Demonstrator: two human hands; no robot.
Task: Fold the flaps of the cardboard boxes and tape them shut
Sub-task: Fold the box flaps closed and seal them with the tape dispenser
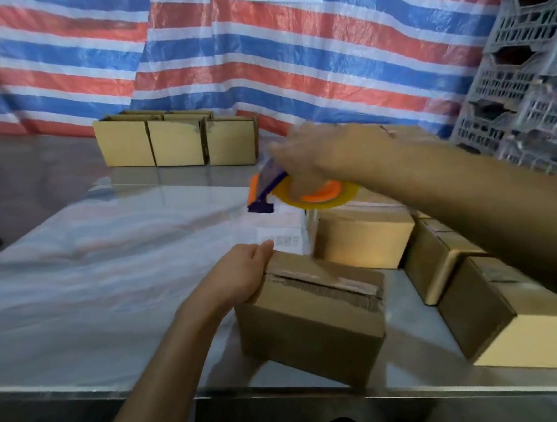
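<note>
A closed cardboard box (314, 329) sits near the table's front edge, its top flaps folded down with a seam along the top. My left hand (242, 274) rests flat on the box's top left corner, holding it down. My right hand (309, 161) is raised above and behind the box, gripping a tape dispenser (305, 191) with an orange hub, a yellowish tape roll and a purple cutter end pointing left. A clear strip of tape seems to hang from the dispenser toward the box; blur makes it hard to tell.
Three cardboard boxes (177, 142) stand in a row at the table's back. More boxes (364, 240) crowd the right side, one (523, 327) at the front right. Grey plastic crates (526, 54) are stacked at the right. The metal table (91, 277) is covered with clear film.
</note>
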